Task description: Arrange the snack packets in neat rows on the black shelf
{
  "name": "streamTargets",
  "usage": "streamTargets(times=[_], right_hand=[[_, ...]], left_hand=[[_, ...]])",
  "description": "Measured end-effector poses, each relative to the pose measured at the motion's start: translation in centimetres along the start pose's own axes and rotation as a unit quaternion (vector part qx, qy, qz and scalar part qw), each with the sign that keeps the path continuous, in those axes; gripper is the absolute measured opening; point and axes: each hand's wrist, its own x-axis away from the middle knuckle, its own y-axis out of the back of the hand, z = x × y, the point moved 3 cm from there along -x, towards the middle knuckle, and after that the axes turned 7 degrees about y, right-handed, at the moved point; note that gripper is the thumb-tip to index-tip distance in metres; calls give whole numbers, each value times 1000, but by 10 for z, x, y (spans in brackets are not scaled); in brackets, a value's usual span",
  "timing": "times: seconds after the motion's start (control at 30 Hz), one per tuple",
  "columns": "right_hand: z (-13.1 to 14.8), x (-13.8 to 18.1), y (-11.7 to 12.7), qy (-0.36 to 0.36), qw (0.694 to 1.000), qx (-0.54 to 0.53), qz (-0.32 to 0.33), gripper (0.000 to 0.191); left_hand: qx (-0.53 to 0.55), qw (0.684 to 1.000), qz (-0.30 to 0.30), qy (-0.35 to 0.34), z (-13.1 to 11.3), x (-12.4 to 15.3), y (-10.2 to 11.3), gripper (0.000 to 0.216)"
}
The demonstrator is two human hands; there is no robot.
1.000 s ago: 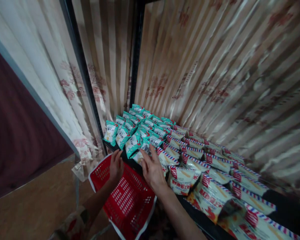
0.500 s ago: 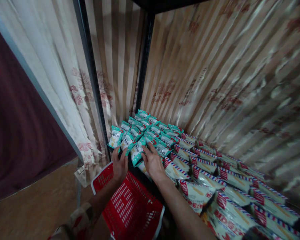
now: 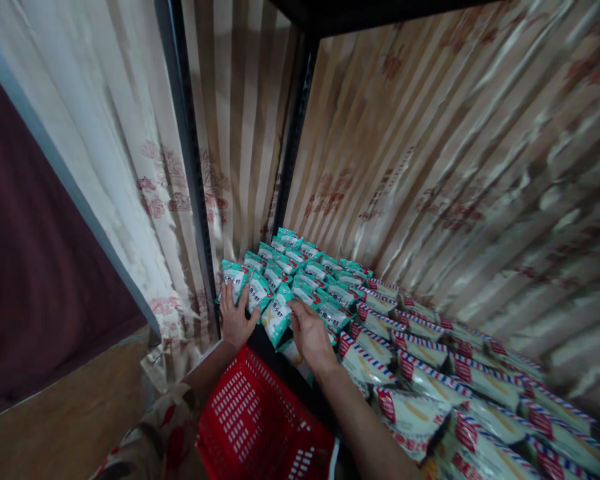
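Several teal snack packets lie in rows at the left end of a dark shelf. My left hand rests against the front-left teal packets, fingers stretched up and apart. My right hand is on the front row beside a teal packet, its fingers curled onto it. A red plastic basket hangs under my left forearm, below the shelf edge.
White packets with red and blue striped edges fill the shelf to the right. Black shelf posts stand at the left. A striped beige curtain hangs behind. A wooden floor lies at the lower left.
Both hands have moved up from the basket rim to the front teal packets. The view has shifted, so the basket now sits lower in the picture.
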Motion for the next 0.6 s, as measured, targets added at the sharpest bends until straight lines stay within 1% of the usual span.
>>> streamTargets(times=[0.1, 0.2, 0.33, 0.43, 0.5, 0.6], right_hand=[[1, -5, 0, -5, 1000, -10, 10, 33], [2, -8, -2, -25, 999, 0, 28, 39], [7, -7, -3, -47, 995, 74, 36, 42], [14, -7, 1, -29, 989, 144, 28, 39], [19, -8, 5, -24, 985, 166, 24, 38], [25, -9, 6, -29, 984, 177, 11, 41]], left_hand=[[5, 1000, 5, -8, 4, -2, -1, 57], [5, 1000, 3, -14, 6, -4, -2, 57], [6, 1000, 1, -30, 6, -4, -4, 52], [23, 999, 3, -37, 7, -3, -5, 49], [40, 999, 0, -30, 9, -3, -6, 49], [61, 998, -17, 3, 14, -2, -7, 51]])
